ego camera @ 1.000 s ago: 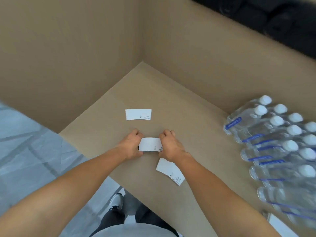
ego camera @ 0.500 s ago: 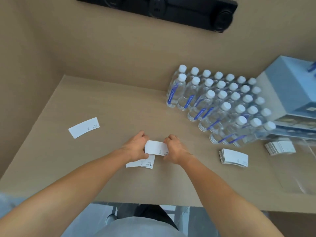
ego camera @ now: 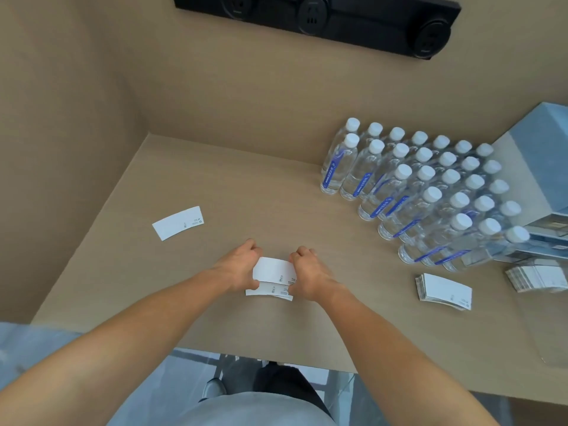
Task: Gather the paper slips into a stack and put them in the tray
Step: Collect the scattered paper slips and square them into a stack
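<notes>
My left hand point(ego camera: 241, 265) and my right hand point(ego camera: 307, 273) pinch the two short ends of a white paper slip point(ego camera: 273, 269) just above the beige table. A second slip point(ego camera: 266, 292) lies flat on the table right under it, partly covered. Another single slip point(ego camera: 177, 222) lies apart at the far left. A stack of slips point(ego camera: 444, 292) rests on the table to the right. A clear tray point(ego camera: 550, 305) sits at the right edge, hard to make out, with another stack of slips point(ego camera: 536, 276) at its far end.
Several rows of water bottles point(ego camera: 427, 192) stand at the back right. Light blue boxes point(ego camera: 541, 167) are piled beyond them at the right edge. A black socket strip point(ego camera: 313, 16) is on the back wall. The table's front edge point(ego camera: 276, 359) runs below my forearms.
The camera swung right, bringing the bottles, boxes and stacks into view. My hands carried the held slip toward the slip that lay near my right wrist, and now hold it over that slip.
</notes>
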A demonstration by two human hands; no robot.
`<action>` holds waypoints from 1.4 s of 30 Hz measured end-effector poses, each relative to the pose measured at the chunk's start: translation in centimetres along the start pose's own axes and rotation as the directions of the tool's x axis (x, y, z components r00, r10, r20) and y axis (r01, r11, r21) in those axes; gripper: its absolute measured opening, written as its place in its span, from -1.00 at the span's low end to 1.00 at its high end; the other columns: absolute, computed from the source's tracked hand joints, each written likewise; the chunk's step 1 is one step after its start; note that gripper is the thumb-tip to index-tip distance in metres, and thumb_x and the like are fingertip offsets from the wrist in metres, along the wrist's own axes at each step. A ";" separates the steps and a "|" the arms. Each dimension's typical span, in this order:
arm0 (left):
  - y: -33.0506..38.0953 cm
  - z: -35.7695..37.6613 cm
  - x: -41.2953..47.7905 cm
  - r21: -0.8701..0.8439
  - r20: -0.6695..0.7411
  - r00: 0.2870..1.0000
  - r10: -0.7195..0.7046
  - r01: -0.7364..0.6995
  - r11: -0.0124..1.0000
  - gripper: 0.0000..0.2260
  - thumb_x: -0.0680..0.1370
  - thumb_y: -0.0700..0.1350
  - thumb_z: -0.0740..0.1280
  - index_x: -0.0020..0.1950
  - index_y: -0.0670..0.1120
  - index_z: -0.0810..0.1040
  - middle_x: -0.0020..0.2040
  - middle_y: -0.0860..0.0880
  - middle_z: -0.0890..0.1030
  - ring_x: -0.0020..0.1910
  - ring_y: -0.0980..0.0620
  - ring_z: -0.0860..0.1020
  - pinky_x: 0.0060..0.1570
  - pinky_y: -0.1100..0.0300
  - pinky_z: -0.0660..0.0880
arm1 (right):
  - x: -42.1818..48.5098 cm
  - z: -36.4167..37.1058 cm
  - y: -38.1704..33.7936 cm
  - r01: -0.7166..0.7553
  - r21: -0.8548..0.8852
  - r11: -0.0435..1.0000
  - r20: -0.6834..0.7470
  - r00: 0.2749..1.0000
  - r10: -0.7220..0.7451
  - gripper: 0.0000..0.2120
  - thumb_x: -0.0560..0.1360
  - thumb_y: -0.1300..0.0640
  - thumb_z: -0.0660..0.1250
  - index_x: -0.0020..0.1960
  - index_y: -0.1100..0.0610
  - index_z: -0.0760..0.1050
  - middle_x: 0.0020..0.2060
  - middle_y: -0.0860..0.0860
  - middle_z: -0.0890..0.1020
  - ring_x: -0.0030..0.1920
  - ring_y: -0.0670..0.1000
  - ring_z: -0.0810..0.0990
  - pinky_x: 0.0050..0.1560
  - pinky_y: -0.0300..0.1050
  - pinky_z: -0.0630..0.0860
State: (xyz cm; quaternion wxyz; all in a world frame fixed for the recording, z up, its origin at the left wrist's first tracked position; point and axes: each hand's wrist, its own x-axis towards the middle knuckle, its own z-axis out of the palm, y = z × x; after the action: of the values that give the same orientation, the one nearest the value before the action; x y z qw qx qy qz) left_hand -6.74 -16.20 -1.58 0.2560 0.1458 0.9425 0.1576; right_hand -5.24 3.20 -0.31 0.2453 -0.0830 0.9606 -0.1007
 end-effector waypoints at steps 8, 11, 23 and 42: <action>-0.7 0.4 -0.4 0.022 -0.020 1.000 -0.018 0.019 1.000 -0.66 0.39 -0.08 0.46 0.09 -0.10 0.46 0.11 0.03 0.33 -0.03 -0.03 0.51 -0.03 0.03 0.55 | 0.4 0.0 -0.1 0.046 0.008 0.999 0.012 0.999 -0.046 -0.43 0.36 0.09 0.51 0.31 0.16 0.41 0.23 0.04 0.39 0.27 0.09 0.34 0.19 -0.03 0.49; -0.7 0.3 -0.6 0.030 -0.019 0.999 -0.035 0.035 0.999 -0.66 0.39 -0.07 0.45 0.10 -0.10 0.46 0.11 0.02 0.35 0.00 -0.04 0.53 0.00 -0.02 0.56 | 0.3 0.0 -0.1 0.055 0.021 0.998 0.002 0.998 -0.055 -0.45 0.37 0.10 0.51 0.30 0.16 0.42 0.24 0.03 0.39 0.28 0.08 0.34 0.19 -0.01 0.49; -1.1 1.9 -1.2 0.057 -0.047 0.998 -0.040 0.043 0.997 -0.59 0.43 0.00 0.42 0.22 -0.07 0.45 0.18 0.02 0.39 0.09 -0.03 0.51 0.03 0.05 0.53 | -0.2 1.0 0.2 0.076 0.047 0.996 -0.025 0.997 -0.075 -0.52 0.37 0.14 0.48 0.25 0.14 0.45 0.23 0.01 0.37 0.26 0.05 0.34 0.16 -0.04 0.50; -0.9 2.7 -2.2 0.080 -0.047 0.998 -0.045 0.049 0.996 -0.60 0.50 -0.02 0.38 0.30 -0.08 0.42 0.25 -0.03 0.38 0.17 -0.08 0.50 0.12 -0.01 0.52 | 0.1 2.8 0.2 0.094 -0.007 0.996 -0.035 0.995 -0.095 -0.58 0.44 0.16 0.41 0.26 0.18 0.43 0.25 0.04 0.37 0.28 0.07 0.33 0.18 0.02 0.51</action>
State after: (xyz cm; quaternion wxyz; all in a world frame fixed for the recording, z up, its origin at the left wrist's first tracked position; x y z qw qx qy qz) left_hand -3.70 -17.17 -3.17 0.2323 0.1303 0.9569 0.1162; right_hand -3.93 2.92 -2.81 0.2233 -0.1273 0.9600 -0.1108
